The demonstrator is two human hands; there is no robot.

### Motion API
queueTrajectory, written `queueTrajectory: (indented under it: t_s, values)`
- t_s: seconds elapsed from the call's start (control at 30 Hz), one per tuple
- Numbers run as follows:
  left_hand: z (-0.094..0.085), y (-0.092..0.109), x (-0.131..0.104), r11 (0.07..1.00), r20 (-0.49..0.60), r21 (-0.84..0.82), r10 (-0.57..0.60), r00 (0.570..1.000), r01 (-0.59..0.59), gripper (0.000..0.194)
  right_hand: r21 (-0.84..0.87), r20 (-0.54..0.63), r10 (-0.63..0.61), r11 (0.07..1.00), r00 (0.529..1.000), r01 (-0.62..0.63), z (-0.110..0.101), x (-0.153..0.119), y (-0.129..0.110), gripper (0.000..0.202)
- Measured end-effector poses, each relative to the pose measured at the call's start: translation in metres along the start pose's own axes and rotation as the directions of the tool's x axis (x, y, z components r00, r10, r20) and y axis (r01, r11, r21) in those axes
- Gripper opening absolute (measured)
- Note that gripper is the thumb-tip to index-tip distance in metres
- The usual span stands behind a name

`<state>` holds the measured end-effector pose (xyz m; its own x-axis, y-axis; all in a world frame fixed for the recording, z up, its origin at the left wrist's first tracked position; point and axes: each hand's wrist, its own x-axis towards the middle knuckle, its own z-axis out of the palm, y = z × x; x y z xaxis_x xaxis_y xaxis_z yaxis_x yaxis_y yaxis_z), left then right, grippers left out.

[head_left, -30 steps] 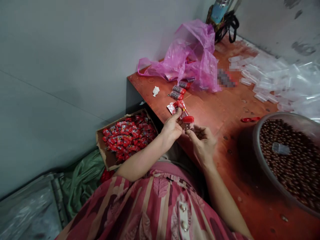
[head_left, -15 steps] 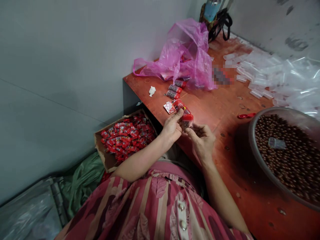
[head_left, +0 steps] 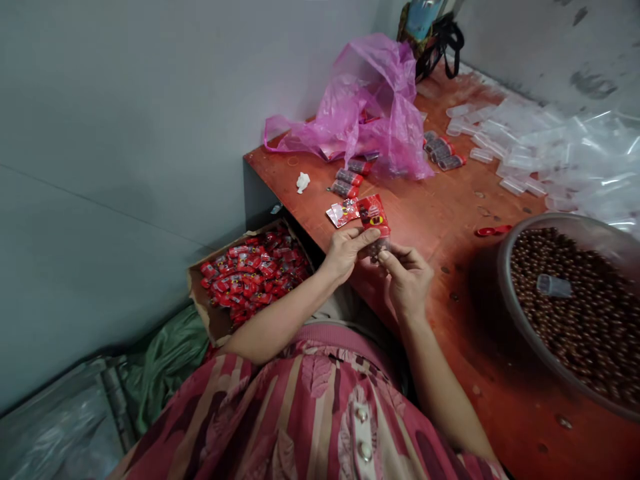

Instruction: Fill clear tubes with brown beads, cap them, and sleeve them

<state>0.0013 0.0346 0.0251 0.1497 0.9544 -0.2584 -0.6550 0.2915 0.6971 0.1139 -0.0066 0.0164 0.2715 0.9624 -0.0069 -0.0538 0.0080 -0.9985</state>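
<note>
Grey walls (head_left: 125, 120) are seen around a worn red tabletop (head_left: 435, 208), at whose edge the work is done by two bare hands. Between them a small clear container (head_left: 376, 249) of dark brown beads is held. Its lower end is pinched between the thumb and fingers of the right hand (head_left: 411, 277), while a printed red wrapper (head_left: 373, 212) is pressed at its upper end under the thumb of the left hand (head_left: 345, 257); whether it is around the container or only against it cannot be told. Flat printed pieces (head_left: 343, 212) are laid just beyond, with filled red-capped tubes (head_left: 345, 185) behind them, near a pink plastic bag (head_left: 380, 93). At the right, brown beads (head_left: 565, 333) are held in a plastic basin (head_left: 505, 280); at the left, a cardboard box (head_left: 206, 310) is filled with red packets (head_left: 255, 270). The step in hand is judged to be the fitting of the wrapper to the container. For the next move, a steady lower grip seems called for, with the thin film guided without creasing.
</note>
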Motion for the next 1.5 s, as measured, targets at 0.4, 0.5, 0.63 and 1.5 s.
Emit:
queueTrajectory:
  t_s: [0.4, 0.5, 0.63, 1.5]
  values:
    - [0.004, -0.005, -0.008, 0.996, 0.052, 0.020, -0.084, 0.995, 0.083, 0.038, 0.069, 0.015, 0.051, 0.996, 0.999, -0.051, -0.007, -0.004, 0.004, 0.023]
    - [0.003, -0.001, -0.010, 0.989, 0.098, 0.059, -0.140, 0.985, 0.135, 0.040, 0.121, 0.012, 0.099, 0.988, 0.995, -0.100, -0.006, -0.006, 0.003, 0.022]
    - [0.001, 0.003, -0.008, 0.992, 0.058, 0.121, -0.047, 0.997, 0.040, 0.033, 0.022, 0.003, -0.017, 1.000, 1.000, 0.017, -0.005, -0.011, -0.003, 0.022]
    - [-0.040, 0.011, -0.072, 0.980, -0.279, -0.155, 0.075, 0.957, -0.122, 0.052, 0.089, 0.166, 0.108, 0.988, 0.980, -0.124, 0.008, -0.005, -0.012, 0.020]
